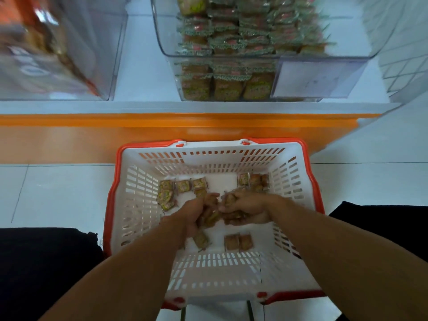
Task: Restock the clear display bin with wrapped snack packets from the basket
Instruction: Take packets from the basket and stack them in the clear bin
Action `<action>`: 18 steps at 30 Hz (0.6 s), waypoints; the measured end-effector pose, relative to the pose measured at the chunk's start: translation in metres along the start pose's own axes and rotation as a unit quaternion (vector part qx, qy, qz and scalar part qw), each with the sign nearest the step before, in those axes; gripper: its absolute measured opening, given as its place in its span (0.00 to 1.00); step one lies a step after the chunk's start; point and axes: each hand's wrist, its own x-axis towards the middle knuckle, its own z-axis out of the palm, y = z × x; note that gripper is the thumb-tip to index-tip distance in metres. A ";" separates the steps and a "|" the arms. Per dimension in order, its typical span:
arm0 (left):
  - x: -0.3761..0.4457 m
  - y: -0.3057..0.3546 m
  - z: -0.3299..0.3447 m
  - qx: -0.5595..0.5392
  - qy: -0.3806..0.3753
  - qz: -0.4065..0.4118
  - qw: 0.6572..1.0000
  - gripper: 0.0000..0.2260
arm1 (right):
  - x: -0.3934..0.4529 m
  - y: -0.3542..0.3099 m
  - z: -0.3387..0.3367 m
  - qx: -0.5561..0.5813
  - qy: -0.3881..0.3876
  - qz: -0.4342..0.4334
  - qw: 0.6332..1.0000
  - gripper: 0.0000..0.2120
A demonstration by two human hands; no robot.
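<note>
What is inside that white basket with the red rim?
The basket holds loose wrapped snack packets along its far side and two near the front. Both hands, left and right, grip more; whatever lies beneath them is hidden.

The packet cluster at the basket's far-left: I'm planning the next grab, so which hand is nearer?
Left. The left hand is just right of that cluster; the right hand lies farther right.

Display bin [166,38]: clear, glossy, smooth plastic. Basket [148,186]: matt white perforated plastic with a smooth orange-red plastic rim; snack packets [183,186]: shiny crinkled film wrap. Floor [58,193]: glossy pale tile; shelf edge [162,122]: smooth orange strip.
</note>
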 end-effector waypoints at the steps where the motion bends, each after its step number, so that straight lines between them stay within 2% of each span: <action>1: -0.006 0.007 0.003 -0.023 -0.004 0.008 1.000 0.13 | -0.010 -0.011 0.003 -0.005 0.022 -0.016 1.000 0.07; 3: -0.020 0.021 0.009 -0.048 -0.036 0.020 0.998 0.07 | -0.035 -0.035 0.014 -0.040 0.040 -0.056 0.997 0.07; 5: -0.041 0.037 0.017 -0.058 -0.067 0.024 0.996 0.14 | -0.064 -0.056 0.031 -0.085 0.061 -0.098 0.990 0.10; 7: -0.066 0.056 0.024 -0.070 -0.107 0.030 0.991 0.22 | -0.095 -0.074 0.051 -0.120 0.097 -0.151 0.976 0.20; 9: -0.098 0.077 0.031 -0.071 -0.165 0.041 0.983 0.28 | -0.125 -0.085 0.071 -0.134 0.121 -0.217 0.959 0.20; 12: -0.150 0.101 0.044 -0.062 -0.243 0.084 0.964 0.29 | -0.172 -0.096 0.095 -0.085 0.141 -0.276 0.947 0.18; 14: -0.184 0.113 0.055 -0.045 -0.289 0.120 0.949 0.25 | -0.202 -0.102 0.108 -0.068 0.147 -0.311 0.937 0.17; 18: -0.242 0.143 0.075 0.016 -0.316 0.234 0.919 0.25 | -0.251 -0.120 0.134 -0.025 0.163 -0.416 0.894 0.16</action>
